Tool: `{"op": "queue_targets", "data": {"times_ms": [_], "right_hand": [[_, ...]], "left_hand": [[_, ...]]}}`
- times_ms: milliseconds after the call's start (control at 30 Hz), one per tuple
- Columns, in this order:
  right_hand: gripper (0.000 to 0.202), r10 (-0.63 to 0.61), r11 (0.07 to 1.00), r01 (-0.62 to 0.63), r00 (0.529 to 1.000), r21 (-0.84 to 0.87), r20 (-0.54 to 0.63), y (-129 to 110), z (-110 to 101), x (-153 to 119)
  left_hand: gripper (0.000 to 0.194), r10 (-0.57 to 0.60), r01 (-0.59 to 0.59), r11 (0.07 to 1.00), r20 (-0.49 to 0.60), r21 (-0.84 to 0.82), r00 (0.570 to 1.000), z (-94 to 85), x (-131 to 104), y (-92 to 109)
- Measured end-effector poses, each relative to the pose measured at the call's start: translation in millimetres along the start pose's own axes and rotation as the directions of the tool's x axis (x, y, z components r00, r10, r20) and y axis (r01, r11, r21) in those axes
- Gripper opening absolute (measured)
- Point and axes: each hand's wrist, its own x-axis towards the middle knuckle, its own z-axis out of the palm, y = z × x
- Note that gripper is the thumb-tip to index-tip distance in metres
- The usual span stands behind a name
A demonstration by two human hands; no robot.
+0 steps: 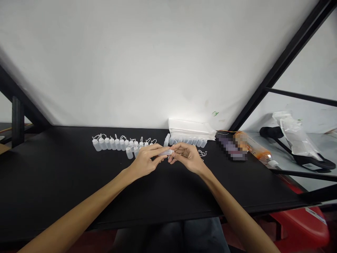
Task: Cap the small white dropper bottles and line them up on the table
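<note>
A small translucent plastic squeeze bottle [165, 152] lies sideways between my hands, above the table. My left hand [144, 160] grips its body, fingers on top and thumb below. The fingers of my right hand [188, 157] are closed on its white neck end and partly hide it. To the left stands a row of several like bottles [112, 144] with thin white looped tubes on their caps. Two bottles [129, 153] are set in front of that row, close to my left hand. Behind my right hand several more bottles [195, 141] stand or lean, and loose white tube pieces [202, 153] lie beside it.
A stack of white sheets or bags [191, 128] rests against the wall at the back of the black table [79, 189]. To the right are a blurred purple item [231, 147] and an orange-labelled bottle [259, 151]. Black frame bars [263, 89] flank the table; a red stool [302, 226] is below.
</note>
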Motion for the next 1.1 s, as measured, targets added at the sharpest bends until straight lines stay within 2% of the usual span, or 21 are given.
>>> {"op": "queue_targets", "data": {"times_ms": [300, 533, 633, 733, 867, 967, 1100], "right_hand": [[0.023, 0.043, 0.997, -0.046, 0.998, 0.065, 0.047, -0.2, -5.6, -0.4], [0.023, 0.07, 0.995, -0.074, 0.996, 0.066, 0.06, -1.7, -6.2, -0.2], [0.023, 0.061, 0.997, -0.063, 0.997, 0.043, 0.05, -4.1, -5.7, 0.3], [0.025, 0.043, 0.999, -0.043, 0.998, 0.017, 0.044, -8.0, -6.4, 0.5], [0.027, 0.045, 0.999, -0.045, 0.999, 0.022, 0.016, -12.1, -8.7, 0.1], [0.025, 0.042, 0.998, -0.042, 0.999, 0.041, -0.002, -12.6, -9.8, 0.2], [0.025, 0.044, 0.998, -0.043, 0.999, 0.055, -0.027, -12.1, -9.5, 1.2]], "left_hand": [[0.033, 0.127, -0.128, 0.99, 0.019, 0.066, 0.992, 2.9, -3.1, -1.5], [0.034, 0.119, -0.128, 0.981, 0.07, 0.147, 0.99, 3.9, -7.4, -3.2], [0.03, 0.069, -0.074, 0.986, 0.041, 0.146, 0.997, 3.8, -6.0, -0.7], [0.025, -0.055, 0.052, 0.991, 0.026, 0.12, 0.998, 2.8, -2.5, 4.1], [0.022, -0.2, 0.199, 0.979, 0.049, 0.04, 0.978, -0.4, 1.6, 10.2], [0.029, -0.25, 0.247, 0.968, 0.113, 0.037, 0.962, -2.1, 1.6, 12.7], [0.04, -0.328, 0.335, 0.942, 0.242, 0.013, 0.913, -1.5, 0.2, 13.7]]}}
